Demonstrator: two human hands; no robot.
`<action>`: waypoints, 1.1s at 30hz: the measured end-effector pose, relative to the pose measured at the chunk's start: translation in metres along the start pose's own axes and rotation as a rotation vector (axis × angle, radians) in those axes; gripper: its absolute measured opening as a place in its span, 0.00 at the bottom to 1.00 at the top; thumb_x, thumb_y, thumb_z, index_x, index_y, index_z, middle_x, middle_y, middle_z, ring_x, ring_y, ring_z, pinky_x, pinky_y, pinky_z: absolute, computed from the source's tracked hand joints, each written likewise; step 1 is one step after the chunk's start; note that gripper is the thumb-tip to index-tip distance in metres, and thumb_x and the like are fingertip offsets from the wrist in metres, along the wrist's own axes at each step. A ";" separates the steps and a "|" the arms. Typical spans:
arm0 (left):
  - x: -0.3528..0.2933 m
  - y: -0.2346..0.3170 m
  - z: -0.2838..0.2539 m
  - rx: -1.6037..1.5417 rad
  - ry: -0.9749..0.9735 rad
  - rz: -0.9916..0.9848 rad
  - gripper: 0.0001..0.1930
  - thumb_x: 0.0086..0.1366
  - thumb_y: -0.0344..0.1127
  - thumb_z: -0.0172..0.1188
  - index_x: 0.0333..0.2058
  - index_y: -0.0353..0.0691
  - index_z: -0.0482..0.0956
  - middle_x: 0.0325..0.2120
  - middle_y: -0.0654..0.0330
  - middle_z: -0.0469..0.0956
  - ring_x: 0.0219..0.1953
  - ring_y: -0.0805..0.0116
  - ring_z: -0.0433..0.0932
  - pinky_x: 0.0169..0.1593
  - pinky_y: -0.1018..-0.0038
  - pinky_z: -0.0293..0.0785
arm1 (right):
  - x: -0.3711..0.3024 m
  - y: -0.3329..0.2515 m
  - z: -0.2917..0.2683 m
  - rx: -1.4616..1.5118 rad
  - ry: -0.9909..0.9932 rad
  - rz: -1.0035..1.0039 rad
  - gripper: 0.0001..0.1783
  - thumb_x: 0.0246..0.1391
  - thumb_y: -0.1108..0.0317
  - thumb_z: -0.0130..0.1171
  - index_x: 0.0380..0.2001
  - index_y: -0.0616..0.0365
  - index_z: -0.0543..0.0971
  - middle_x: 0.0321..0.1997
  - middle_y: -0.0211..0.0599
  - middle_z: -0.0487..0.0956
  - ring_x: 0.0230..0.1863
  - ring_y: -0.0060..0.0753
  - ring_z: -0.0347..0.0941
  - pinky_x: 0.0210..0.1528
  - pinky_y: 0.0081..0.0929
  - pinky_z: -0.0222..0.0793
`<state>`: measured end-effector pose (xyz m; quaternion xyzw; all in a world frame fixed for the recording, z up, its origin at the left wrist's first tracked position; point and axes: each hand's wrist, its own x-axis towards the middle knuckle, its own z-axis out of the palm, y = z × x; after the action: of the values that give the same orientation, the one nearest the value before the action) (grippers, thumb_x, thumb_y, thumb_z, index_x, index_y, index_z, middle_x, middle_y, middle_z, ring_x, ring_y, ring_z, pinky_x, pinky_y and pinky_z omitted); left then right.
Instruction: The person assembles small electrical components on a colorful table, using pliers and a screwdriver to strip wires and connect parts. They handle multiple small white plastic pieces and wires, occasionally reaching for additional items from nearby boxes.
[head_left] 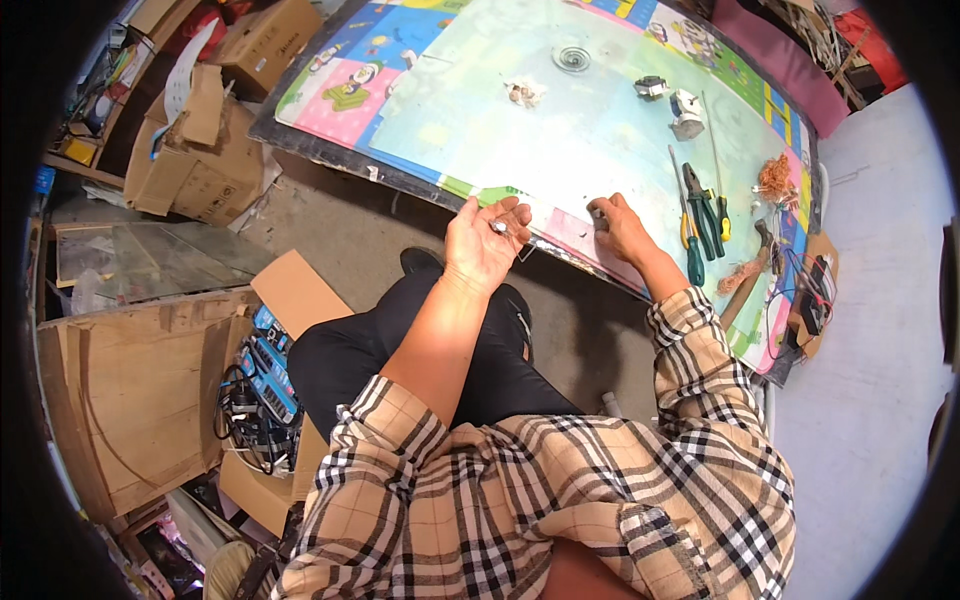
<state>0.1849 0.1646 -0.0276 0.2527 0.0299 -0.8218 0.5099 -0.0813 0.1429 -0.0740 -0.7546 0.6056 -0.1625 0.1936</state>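
My left hand (487, 240) is turned palm up over the near edge of the table. Its fingers curl loosely round a small silvery metal part (500, 227) lying in them. Just above the tabletop, to the right, my right hand (625, 232) has thumb and fingers closed on a small dark grey piece (600, 218), mostly covered by the fingers. Near that hand lie dark-handled pliers (703, 215), a screwdriver with a teal handle (694, 262) and one with a yellow and black handle (723, 222).
A cartoon-printed mat (430, 110) covers the table. On it are a spiral coil (572, 60), a pile of small bits (523, 93), a white device (687, 115), copper wire (777, 180) and a hammer (748, 275). Cardboard boxes (200, 165) stand left; a white surface (860, 300) lies right.
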 end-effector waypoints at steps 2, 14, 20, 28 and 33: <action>-0.001 -0.003 0.005 -0.023 -0.021 -0.004 0.27 0.71 0.49 0.33 0.45 0.23 0.65 0.41 0.42 0.71 0.42 0.55 0.72 0.45 0.66 0.72 | 0.004 0.007 0.001 -0.037 -0.058 -0.037 0.14 0.36 0.79 0.56 0.32 0.59 0.74 0.31 0.44 0.71 0.36 0.49 0.71 0.41 0.35 0.69; 0.005 0.001 -0.007 0.090 0.152 -0.020 0.23 0.69 0.46 0.37 0.38 0.28 0.70 0.28 0.51 0.71 0.25 0.66 0.65 0.26 0.74 0.60 | -0.060 0.010 -0.002 0.004 -0.605 -0.079 0.07 0.38 0.72 0.59 0.25 0.60 0.75 0.27 0.50 0.74 0.30 0.51 0.70 0.36 0.34 0.69; 0.021 0.000 0.010 0.084 0.329 -0.065 0.11 0.66 0.36 0.44 0.33 0.34 0.69 0.24 0.58 0.67 0.20 0.71 0.61 0.20 0.78 0.55 | -0.051 -0.016 -0.046 -0.064 -0.534 -0.073 0.13 0.41 0.68 0.62 0.35 0.55 0.78 0.35 0.46 0.74 0.39 0.50 0.72 0.42 0.37 0.69; 0.049 -0.037 0.056 0.261 0.219 -0.166 0.09 0.65 0.38 0.49 0.28 0.40 0.67 0.18 0.60 0.67 0.14 0.73 0.59 0.16 0.79 0.53 | 0.163 0.027 -0.026 -0.019 0.040 -0.070 0.12 0.44 0.66 0.55 0.34 0.57 0.79 0.30 0.51 0.78 0.35 0.53 0.75 0.41 0.40 0.71; 0.053 -0.044 0.066 0.351 0.177 -0.215 0.12 0.65 0.40 0.47 0.24 0.41 0.68 0.17 0.63 0.65 0.14 0.77 0.60 0.15 0.79 0.52 | 0.262 0.075 -0.038 -0.379 0.353 0.141 0.18 0.53 0.70 0.47 0.49 0.54 0.71 0.48 0.49 0.68 0.49 0.52 0.68 0.49 0.43 0.67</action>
<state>0.1032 0.1217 -0.0033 0.4039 -0.0422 -0.8386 0.3631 -0.1075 -0.1310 -0.0742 -0.6933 0.7007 -0.1611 -0.0490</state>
